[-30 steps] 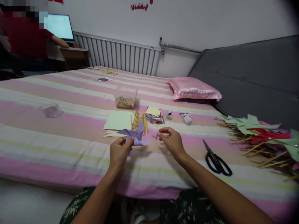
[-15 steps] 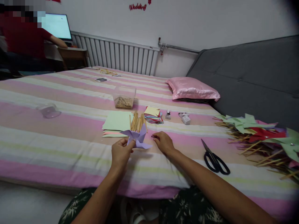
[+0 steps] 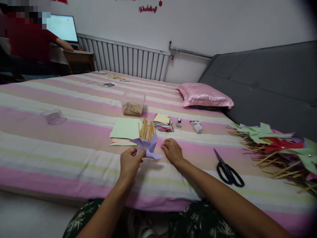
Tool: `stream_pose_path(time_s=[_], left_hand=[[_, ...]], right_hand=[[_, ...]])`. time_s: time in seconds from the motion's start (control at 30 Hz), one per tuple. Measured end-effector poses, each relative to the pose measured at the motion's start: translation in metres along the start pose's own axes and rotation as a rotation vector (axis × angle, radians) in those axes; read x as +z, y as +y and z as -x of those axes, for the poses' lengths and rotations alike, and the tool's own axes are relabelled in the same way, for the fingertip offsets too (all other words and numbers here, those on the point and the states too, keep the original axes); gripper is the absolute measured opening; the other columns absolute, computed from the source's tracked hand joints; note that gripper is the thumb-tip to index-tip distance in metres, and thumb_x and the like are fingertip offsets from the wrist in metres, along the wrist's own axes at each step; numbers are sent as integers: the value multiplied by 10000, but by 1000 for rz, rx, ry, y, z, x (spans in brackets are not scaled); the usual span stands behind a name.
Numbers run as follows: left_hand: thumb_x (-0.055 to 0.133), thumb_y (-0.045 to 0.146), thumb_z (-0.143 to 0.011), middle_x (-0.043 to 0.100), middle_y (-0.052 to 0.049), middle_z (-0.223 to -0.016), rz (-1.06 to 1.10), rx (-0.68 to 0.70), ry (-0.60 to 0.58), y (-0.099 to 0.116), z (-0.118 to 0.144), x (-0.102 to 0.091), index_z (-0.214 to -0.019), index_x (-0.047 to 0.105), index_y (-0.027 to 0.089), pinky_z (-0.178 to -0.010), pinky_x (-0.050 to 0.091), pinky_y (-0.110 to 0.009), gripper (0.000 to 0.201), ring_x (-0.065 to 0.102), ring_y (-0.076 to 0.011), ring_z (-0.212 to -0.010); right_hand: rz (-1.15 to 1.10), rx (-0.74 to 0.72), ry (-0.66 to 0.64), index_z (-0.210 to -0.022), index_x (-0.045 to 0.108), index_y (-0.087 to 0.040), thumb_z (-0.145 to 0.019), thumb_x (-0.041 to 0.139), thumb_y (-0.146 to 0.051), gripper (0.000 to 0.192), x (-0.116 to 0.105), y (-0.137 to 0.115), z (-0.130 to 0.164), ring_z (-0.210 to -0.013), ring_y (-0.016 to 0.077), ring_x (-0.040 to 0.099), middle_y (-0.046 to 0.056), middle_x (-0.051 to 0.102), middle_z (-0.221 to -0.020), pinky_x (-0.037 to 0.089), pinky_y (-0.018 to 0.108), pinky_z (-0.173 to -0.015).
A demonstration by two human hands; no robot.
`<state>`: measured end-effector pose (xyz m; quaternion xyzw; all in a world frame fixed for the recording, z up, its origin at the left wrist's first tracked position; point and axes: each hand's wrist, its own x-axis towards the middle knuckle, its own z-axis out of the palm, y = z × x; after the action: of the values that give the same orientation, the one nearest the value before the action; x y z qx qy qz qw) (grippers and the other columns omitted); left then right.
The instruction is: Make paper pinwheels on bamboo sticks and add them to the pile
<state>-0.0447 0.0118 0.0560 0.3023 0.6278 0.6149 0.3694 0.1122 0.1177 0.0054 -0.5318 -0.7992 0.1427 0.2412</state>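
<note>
My left hand pinches a purple paper pinwheel at its centre, thumb on top, with its folded blades spread out. Just to the right, my right hand rests on the striped bedsheet, fingers curled and fingertips together; what they hold, if anything, is too small or hidden. Behind the pinwheel lie a bundle of thin wooden sticks and a stack of pale green paper sheets. Beyond my right hand sits a pile of small coloured paper squares.
Black-handled scissors lie right of my right forearm. Finished pinwheels on sticks are heaped at far right. A clear box of sticks, a clear lid, small boxes and a pink pillow are farther back. A person sits at a monitor.
My right fingertips have closed in over the spot where small dark bits showed on the sheet. The left hand still holds the pinwheel; the view has shifted slightly.
</note>
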Motion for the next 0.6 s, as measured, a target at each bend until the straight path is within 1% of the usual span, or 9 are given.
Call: stream_pose_path(time_s=[0.13,0.23,0.3,0.47,0.6], left_hand=[[684,306,-585,578,28,-510,0,5,2,0,-1,-2,-615,662,147,-434,310,-202,163,429,-84,-436],[686,304,-585,593,23,-525,4,14,-9,-1,-2,-2,-619,668,147,-442,321,-207,162,436,-86,-441],[685,303,-585,599,22,-532,10,10,-11,-2,-3,-2,-628,673,147,-442,319,-208,161,436,-88,-445],[678,315,-603,586,34,-531,-14,-9,-29,-2,-2,-2,-658,674,147,-446,315,-199,177,431,-85,-463],[676,315,-613,585,37,-547,-22,-25,-32,-3,-2,-1,-687,671,140,-442,310,-187,190,427,-80,-474]], right_hand=[[-31,-47,-47,-750,696,-180,-803,532,-196,173,-5,1,0,-1034,193,528,73,614,-1087,381,280,-878],[-62,-65,-82,-699,680,-171,-773,543,-156,156,-7,5,0,-994,186,551,72,652,-998,381,275,-872],[-86,-60,-84,-705,670,-167,-753,543,-127,142,-8,8,1,-947,177,567,65,668,-927,394,265,-845],[-157,5,-42,-807,671,-173,-723,545,-107,165,-6,16,0,-774,153,606,35,685,-826,438,242,-728],[-216,73,-11,-777,694,-174,-731,537,-116,173,-4,23,-3,-775,152,640,37,714,-819,453,235,-742]])
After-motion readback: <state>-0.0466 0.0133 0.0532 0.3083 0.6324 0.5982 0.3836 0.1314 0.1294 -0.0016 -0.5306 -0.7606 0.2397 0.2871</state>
